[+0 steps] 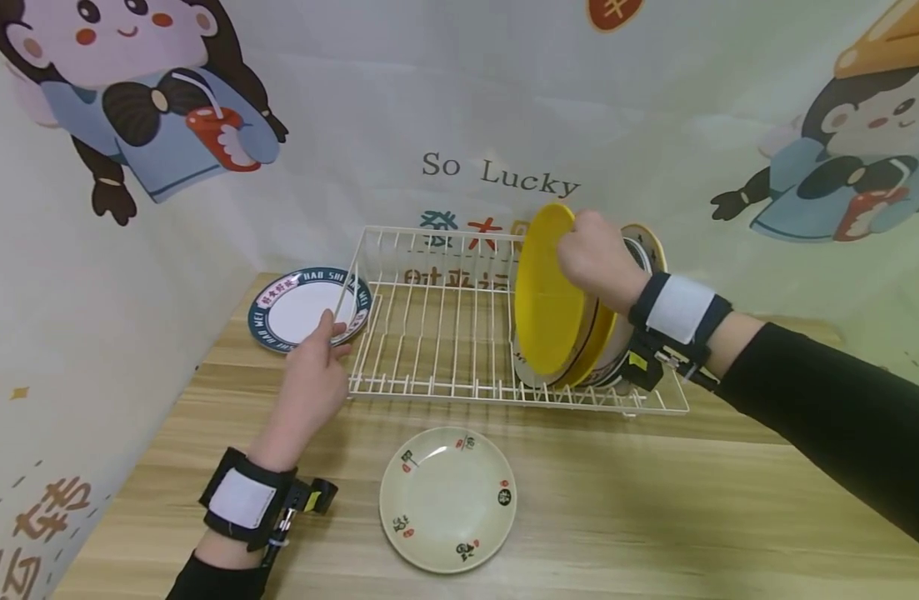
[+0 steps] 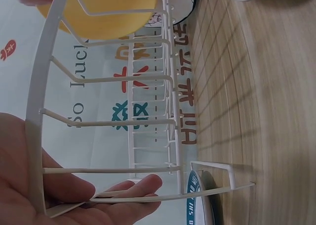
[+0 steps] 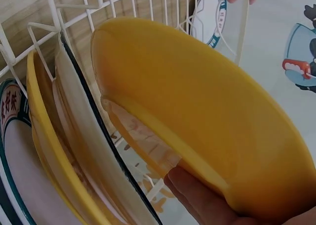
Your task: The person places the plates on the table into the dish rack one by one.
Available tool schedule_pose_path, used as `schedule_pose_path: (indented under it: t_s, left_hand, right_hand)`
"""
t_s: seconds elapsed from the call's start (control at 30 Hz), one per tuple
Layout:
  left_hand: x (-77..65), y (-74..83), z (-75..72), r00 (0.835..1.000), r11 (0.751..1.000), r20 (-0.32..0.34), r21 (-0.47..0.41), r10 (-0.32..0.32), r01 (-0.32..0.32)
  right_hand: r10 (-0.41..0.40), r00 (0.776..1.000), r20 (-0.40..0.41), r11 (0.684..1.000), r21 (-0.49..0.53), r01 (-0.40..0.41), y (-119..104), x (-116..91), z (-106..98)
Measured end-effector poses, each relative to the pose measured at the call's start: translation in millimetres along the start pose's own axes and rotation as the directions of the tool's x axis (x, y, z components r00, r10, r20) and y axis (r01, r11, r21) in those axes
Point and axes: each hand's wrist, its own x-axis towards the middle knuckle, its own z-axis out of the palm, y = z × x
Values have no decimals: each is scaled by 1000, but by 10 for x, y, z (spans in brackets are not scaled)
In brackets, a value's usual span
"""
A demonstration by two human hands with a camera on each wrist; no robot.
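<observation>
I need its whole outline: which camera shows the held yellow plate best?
The head view: there the yellow plate shows nearly whole in the right hand. Right wrist: close, but cut off. Left wrist: only part, behind the rack.

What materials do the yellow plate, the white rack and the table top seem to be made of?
Yellow plate: perhaps melamine or glazed ceramic; its even colour and smooth, softly shiny surface fit both.
White rack: probably metal wire with a white coating, judging by its thin, bent rods.
Table top: wood or wood-look laminate; pale grain shows, but the pictures cannot settle which.
</observation>
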Motion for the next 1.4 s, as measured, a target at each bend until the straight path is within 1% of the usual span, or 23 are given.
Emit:
schedule_pose_path:
  t_s: [0.13,0.23,0.43,0.67,0.77,1.0,1.1,1.27,1.4]
  left_hand:
    - [1,-4,-6,1000,1000,-11,5,5,-5]
    - [-2,-13,-7,1000,1000,-10,11,11,-11]
    - [-1,-20,-1,1000,1000,-11,3,18,-18]
    - [4,-24,-1,1000,1000,-25,6,15,-15]
    - [3,-22,-2,1000,1000,-19,4,12,-12]
    - [-2,-18,5,1000,1000,-11,-5,4,-4]
    - [-5,-14,4,1000,1000,-14,-9,2,-2]
    - [-2,-17,6,1000,1000,-14,-7,5,-5]
    - [3,-18,13,1000,1000,-14,-8,7,-8]
  right_hand:
    - [-20,1000,12,1000,8,20,-4,37,36]
    - [-15,1000,27,1000,1,15,-5,54,71]
    - [66,997,32,997,-48,-65,1,99,146]
    - [125,992,28,992,-34,-124,15,138,232]
    - [124,992,27,992,-29,-123,27,136,250]
    - [91,995,33,995,-30,-90,92,120,266]
    - [97,995,25,995,-30,-96,117,133,285]
    - [163,986,20,986,-32,-162,152,154,331]
    - [234,972,16,972,-14,-233,178,154,376]
